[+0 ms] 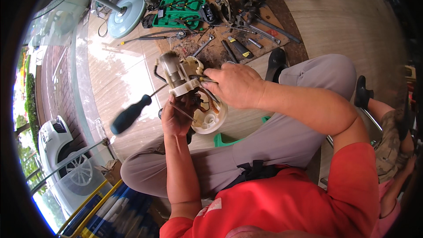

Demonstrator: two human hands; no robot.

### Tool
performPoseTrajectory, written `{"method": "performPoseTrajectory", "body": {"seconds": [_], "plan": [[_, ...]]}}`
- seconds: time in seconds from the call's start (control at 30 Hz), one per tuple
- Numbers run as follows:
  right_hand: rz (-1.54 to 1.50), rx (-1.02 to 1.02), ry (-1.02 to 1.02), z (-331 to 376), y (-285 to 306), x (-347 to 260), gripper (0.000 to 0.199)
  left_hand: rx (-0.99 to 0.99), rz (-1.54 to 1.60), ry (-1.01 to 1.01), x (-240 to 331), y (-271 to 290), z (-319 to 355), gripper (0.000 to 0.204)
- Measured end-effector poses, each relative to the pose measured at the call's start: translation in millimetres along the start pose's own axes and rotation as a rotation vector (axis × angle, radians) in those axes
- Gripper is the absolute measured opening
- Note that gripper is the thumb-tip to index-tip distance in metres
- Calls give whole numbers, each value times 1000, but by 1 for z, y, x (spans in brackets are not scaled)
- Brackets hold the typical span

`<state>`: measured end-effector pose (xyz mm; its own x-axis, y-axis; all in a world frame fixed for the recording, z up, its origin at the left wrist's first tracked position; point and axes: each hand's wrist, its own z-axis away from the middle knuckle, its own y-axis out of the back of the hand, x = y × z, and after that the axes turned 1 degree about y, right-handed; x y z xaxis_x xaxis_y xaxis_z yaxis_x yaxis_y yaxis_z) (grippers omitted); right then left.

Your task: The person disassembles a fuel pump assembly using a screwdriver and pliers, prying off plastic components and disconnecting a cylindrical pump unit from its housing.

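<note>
The white pump part (177, 76) lay in the left hand (176, 115), which held it from the near side, and its long axis leaned from far left to near right. At the part's right side was the right hand (238, 84), its fingers pinching a thin dark piece (197, 77); left of the part, a screwdriver (131, 115) pointed toward it.

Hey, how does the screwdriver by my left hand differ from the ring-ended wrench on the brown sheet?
The screwdriver has a thick dark handle on a thin shaft; the wrench is plain metal throughout. The screwdriver is off the floor beside your left hand; the wrench lies on the brown sheet. The screwdriver looks bigger in view than the wrench. Both slant up to the right.
</note>
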<state>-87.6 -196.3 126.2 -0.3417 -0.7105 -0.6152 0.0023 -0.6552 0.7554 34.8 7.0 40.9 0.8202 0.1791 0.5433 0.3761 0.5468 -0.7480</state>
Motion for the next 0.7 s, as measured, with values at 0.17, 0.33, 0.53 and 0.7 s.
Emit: {"method": "performPoseTrajectory", "body": {"seconds": [0.17,0.33,0.53,0.7], "plan": [[9,-12,32,-2,6,-1,38,52,9,-57,-1,-1,0,48],[-29,-9,53,-2,6,-3,37,59,-124,-121,-13,-11,-2,50],[-13,4,56,-2,1,-6,36,163,-270,-241,-22,-22,0,57],[-151,-34,47,-3,4,-9,35,245,-392,-272,-22,-33,2,63]]}}
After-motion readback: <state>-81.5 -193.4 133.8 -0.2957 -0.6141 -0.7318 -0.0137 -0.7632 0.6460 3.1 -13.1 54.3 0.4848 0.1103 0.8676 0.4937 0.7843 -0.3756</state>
